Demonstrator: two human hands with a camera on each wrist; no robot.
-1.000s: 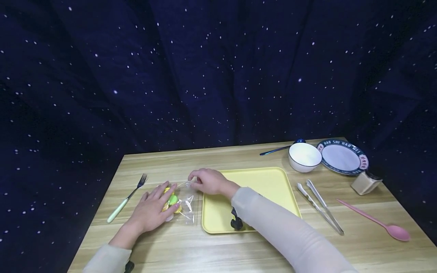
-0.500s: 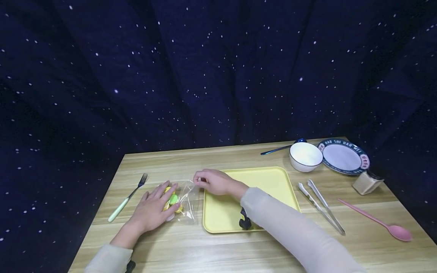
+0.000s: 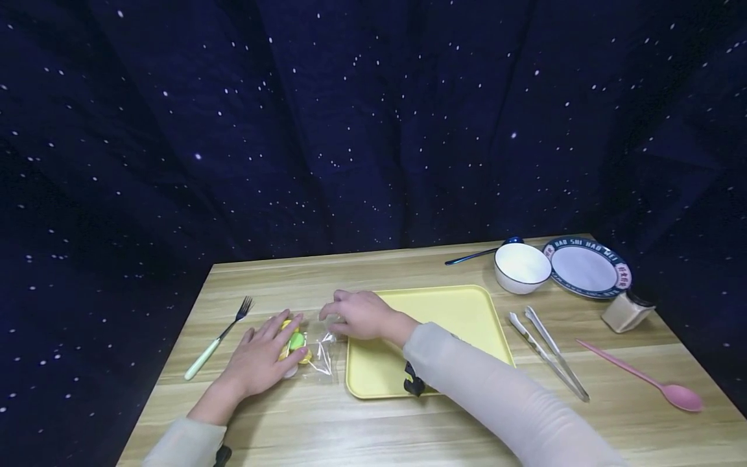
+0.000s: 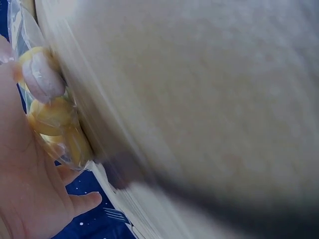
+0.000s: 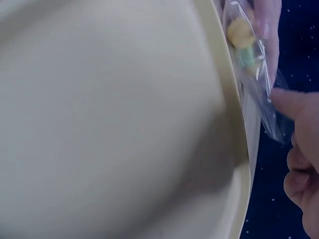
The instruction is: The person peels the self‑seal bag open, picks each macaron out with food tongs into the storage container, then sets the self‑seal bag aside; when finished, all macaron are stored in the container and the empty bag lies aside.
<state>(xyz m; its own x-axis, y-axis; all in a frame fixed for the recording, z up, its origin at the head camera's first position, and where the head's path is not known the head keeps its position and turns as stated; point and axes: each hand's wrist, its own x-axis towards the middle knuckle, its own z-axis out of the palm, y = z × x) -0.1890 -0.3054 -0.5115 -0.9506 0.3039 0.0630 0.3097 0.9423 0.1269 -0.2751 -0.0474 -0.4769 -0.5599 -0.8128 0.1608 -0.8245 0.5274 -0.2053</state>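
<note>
A clear plastic bag [image 3: 324, 355] lies on the wooden table, left of a yellow tray [image 3: 432, 305]. Inside are several macarons [image 4: 44, 82] in yellow, green and pale lilac. My left hand [image 3: 262, 357] rests over the filled part with its fingers spread, partly hiding the macarons. My right hand [image 3: 362, 314] is over the tray's left edge, its index finger reaching out and apart from the thumb. In the right wrist view the tip of one extended digit of this hand meets the bag's loose plastic [image 5: 271, 112], and the other fingers are bent.
A fork [image 3: 218, 340] with a pale green handle lies at the left. To the right are tongs [image 3: 548, 353], a pink spoon [image 3: 648, 379], a white bowl [image 3: 521, 272], a patterned plate [image 3: 618, 263], a seasoning jar [image 3: 624, 314] and a dark blue ladle [image 3: 475, 256].
My right hand pinched the bag's edge and drew it rightward; its fingers have since parted and shifted slightly left, and the plastic has slackened. My left hand has stayed put.
</note>
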